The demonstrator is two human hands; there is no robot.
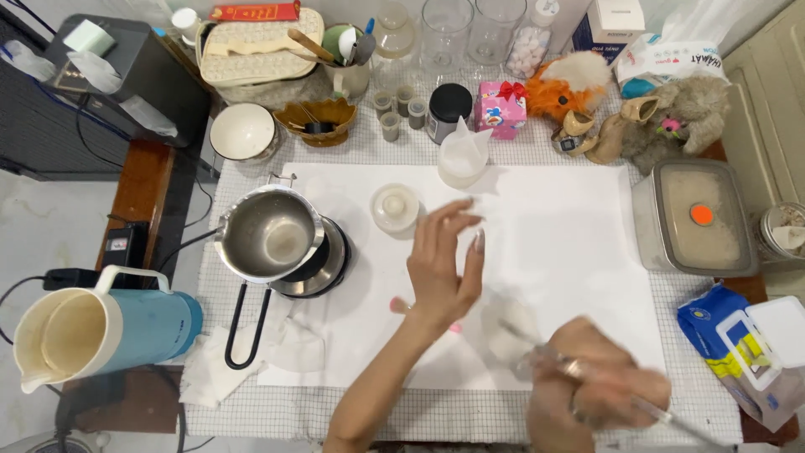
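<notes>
My left hand [444, 264] hovers with fingers spread above a white sheet [553, 243] on the table, holding nothing. A small pink item [397, 304] lies on the sheet just under its wrist. Blurred near the front edge, my right hand [597, 387] grips a thin clear stick [662, 413] that points to the lower right. A round white lidded jar [395, 206] stands just beyond my left fingertips.
A steel pouring pot [268, 236] sits on a small hot plate at left, beside a blue kettle [105, 325]. A lidded tub [694, 220] of pale granules stands at right, wipes [755, 344] below it. Jars, cups and plush toys [671, 113] line the back.
</notes>
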